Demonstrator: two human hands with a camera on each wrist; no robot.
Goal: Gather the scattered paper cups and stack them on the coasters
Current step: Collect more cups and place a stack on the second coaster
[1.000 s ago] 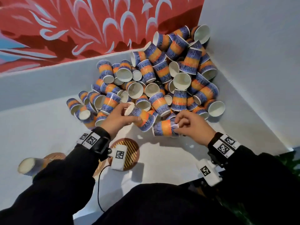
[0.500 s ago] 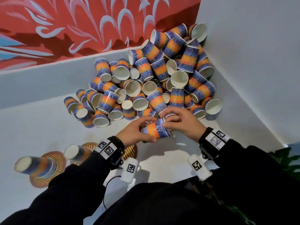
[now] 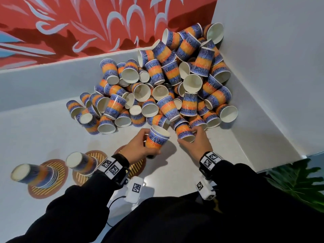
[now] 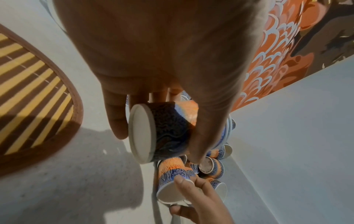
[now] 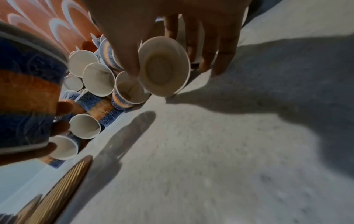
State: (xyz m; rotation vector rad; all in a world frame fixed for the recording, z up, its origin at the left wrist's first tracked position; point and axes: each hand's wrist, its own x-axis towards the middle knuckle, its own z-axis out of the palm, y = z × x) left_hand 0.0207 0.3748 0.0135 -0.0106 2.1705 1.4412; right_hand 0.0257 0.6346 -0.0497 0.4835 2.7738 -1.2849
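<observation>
A heap of blue-and-orange paper cups (image 3: 166, 85) fills the corner of a white surface. My left hand (image 3: 148, 143) grips nested cups (image 3: 157, 139), mouth tilted up; their base faces the left wrist camera (image 4: 142, 133). At the heap's near edge my right hand (image 3: 192, 137) pinches a single cup (image 3: 185, 133), whose open mouth (image 5: 164, 66) faces the right wrist camera. Three striped round coasters lie near left: one (image 3: 48, 179) bears a stack (image 3: 29, 174), the second (image 3: 98, 155) another stack (image 3: 81, 163), and the third (image 3: 138, 163) lies partly under my left wrist.
White walls (image 3: 263, 67) close the corner on the right and behind the heap, with a red mural (image 3: 87, 23) above the back ledge. A green plant (image 3: 298, 181) sits beyond the surface's right edge. Bare white surface (image 3: 175, 172) lies between my arms.
Both hands were together around one cup half a second ago. They have parted: the left keeps the nested cups, and the right has gone back to the heap and taken another cup.
</observation>
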